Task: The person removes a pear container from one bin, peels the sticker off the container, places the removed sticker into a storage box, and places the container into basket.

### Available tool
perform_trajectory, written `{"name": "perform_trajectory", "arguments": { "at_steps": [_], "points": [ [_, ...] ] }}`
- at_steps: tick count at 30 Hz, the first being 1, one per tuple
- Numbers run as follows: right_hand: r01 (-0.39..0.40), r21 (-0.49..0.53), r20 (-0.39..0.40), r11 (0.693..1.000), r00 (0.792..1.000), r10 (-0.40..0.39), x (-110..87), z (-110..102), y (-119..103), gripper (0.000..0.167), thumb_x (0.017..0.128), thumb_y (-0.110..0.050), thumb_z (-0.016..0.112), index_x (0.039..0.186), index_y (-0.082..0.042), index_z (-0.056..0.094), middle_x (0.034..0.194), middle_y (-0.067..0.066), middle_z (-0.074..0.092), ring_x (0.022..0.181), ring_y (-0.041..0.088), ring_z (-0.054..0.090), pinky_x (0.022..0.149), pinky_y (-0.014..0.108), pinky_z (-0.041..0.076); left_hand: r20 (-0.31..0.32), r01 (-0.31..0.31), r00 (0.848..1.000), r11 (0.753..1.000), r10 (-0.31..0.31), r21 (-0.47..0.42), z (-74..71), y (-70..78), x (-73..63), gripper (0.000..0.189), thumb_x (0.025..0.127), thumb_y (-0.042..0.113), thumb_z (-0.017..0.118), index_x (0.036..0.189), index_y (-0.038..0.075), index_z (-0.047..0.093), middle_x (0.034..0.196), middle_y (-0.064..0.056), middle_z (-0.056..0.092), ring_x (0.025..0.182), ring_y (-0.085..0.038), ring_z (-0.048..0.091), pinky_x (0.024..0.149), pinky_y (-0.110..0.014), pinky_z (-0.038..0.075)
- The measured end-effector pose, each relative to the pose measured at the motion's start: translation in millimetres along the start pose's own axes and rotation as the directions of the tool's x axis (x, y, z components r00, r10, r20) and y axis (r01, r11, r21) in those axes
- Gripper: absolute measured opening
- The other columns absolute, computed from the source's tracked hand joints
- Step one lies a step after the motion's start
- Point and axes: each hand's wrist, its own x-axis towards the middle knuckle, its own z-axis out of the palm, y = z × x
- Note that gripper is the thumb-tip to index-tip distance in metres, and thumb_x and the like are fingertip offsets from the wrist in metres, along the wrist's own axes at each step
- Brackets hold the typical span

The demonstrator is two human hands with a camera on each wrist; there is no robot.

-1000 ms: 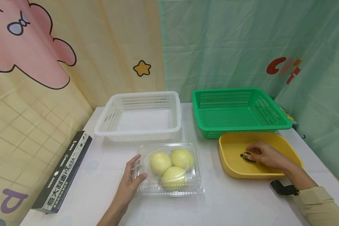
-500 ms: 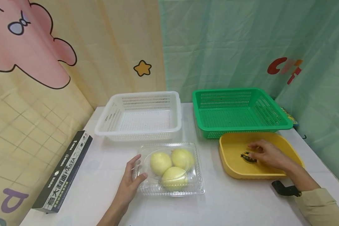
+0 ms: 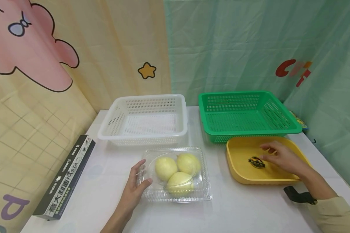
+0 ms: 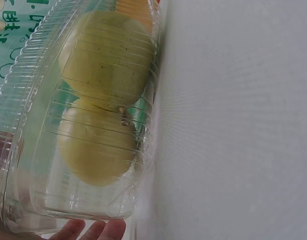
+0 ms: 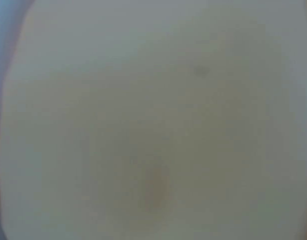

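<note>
Table: white-covered, bearing everything below.
Green basket: slatted plastic, at the back right.
White basket: slatted plastic, at the back left.
Yellow tray: round-cornered, just in front of the green basket, long axis running left to right.
Clear box: in front of the white basket, between the two hands; long axis left to right, one short end toward the left hand; transparent, ribbed walls, shiny, closed over the fruits.
Left hand: thumb and fingers spread apart, touching the box's left end.
Right hand: above the tray, loosely bent, a gap between thumb and forefinger, pinching nothing; the right wrist view is too blurred to add more.
Fruits: three, round, pale yellow-green, clustered; the left wrist view shows dark specks and a brown stem.
Badge: in the tray, beside the right fingertips; oval, black with yellow, its ribbon's long axis sloping slightly down rightward.
</note>
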Motion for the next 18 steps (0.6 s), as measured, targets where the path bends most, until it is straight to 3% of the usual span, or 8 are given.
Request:
{"name": "perform_trajectory", "arguments": {
  "at_steps": [4, 11, 15, 18],
  "points": [
    [-0.013, -0.020, -0.020, 1.000, 1.000, 0.013, -4.0, -6, -2, 0.044, 0.088, -0.027, 0.065, 0.120, 0.002, 0.058, 0.114, 0.021, 0.061, 0.092, 0.020, 0.052, 0.072, 0.020, 0.043, -0.002, -0.001, 1.000, 1.000, 0.001, 0.000, 0.0, 0.0, -0.2, 0.064, 0.090, 0.023, 0.058, 0.143, 0.037, 0.026, 0.157, -0.012, 0.017, 0.144, -0.043, 0.015, 0.109, -0.069, 0.015],
    [-0.016, -0.006, -0.073, 1.000, 0.997, 0.016, -11.5, -18, -8, 0.043, 0.090, -0.028, 0.064, 0.122, 0.000, 0.056, 0.119, 0.018, 0.057, 0.090, -0.012, 0.039, 0.072, 0.018, 0.039, 0.000, 0.000, 1.000, 1.000, 0.000, 0.001, 0.1, -0.5, 0.1, 0.063, 0.090, 0.022, 0.058, 0.142, 0.039, 0.026, 0.156, -0.012, 0.018, 0.143, -0.042, 0.017, 0.110, -0.068, 0.016],
    [-0.022, -0.001, -0.092, 1.000, 0.995, 0.022, -13.9, -25, -9, 0.043, 0.090, -0.029, 0.063, 0.123, -0.001, 0.055, 0.119, 0.017, 0.056, 0.089, -0.018, 0.035, 0.072, 0.016, 0.037, -0.001, -0.006, 1.000, 1.000, 0.006, -0.006, -0.1, -0.6, 0.2, 0.063, 0.090, 0.021, 0.058, 0.142, 0.039, 0.026, 0.156, -0.012, 0.019, 0.144, -0.041, 0.017, 0.111, -0.067, 0.014],
    [-0.019, -0.003, -0.122, 1.000, 0.992, 0.018, -16.1, -30, -9, 0.040, 0.090, -0.028, 0.063, 0.122, -0.004, 0.056, 0.115, 0.003, 0.057, 0.090, -0.018, 0.037, 0.073, 0.014, 0.037, -0.001, -0.012, 1.000, 1.000, 0.012, -0.005, 0.6, -0.9, 0.9, 0.063, 0.090, 0.021, 0.058, 0.142, 0.037, 0.026, 0.157, -0.012, 0.018, 0.144, -0.041, 0.016, 0.111, -0.066, 0.012]
  ]
}}
